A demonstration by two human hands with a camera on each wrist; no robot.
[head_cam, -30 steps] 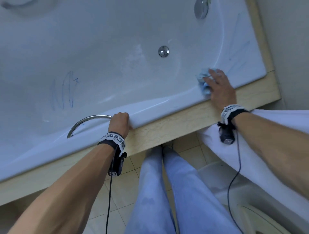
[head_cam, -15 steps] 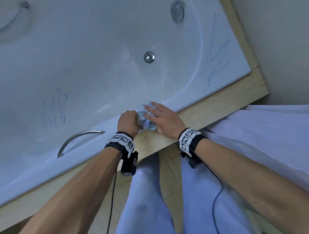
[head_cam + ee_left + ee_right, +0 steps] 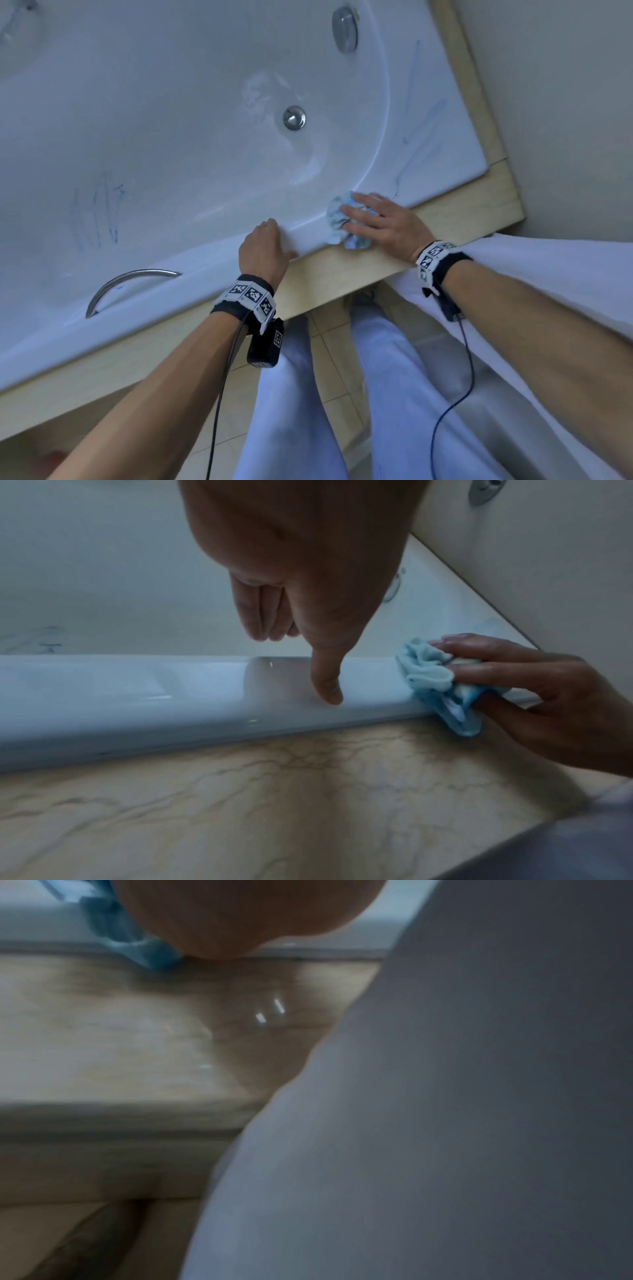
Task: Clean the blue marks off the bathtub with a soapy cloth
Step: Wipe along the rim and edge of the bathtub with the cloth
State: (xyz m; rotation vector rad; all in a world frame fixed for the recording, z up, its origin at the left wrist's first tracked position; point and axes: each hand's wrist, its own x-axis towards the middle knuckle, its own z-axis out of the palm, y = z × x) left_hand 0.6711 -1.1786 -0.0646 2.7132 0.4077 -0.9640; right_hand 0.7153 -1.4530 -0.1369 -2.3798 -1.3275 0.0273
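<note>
The white bathtub has blue scribbles on its inner wall at the left and blue streaks on the right corner deck. My right hand presses a crumpled light-blue cloth onto the near rim, fingers on top. In the left wrist view the thumb is tucked under the cloth. My left hand grips the rim just left of the cloth, with the fingers over the inside and the thumb on the outer face. The right wrist view is blurred and shows only a corner of the cloth.
A beige marble ledge runs along the tub's front. A chrome grab handle sits on the rim at the left. The drain and an overflow knob lie inside the tub. White fabric hangs at the right, and my legs are below.
My right hand slid the cloth left along the rim to my left hand, then back right to where it is now. The left hand stayed gripping the rim.
</note>
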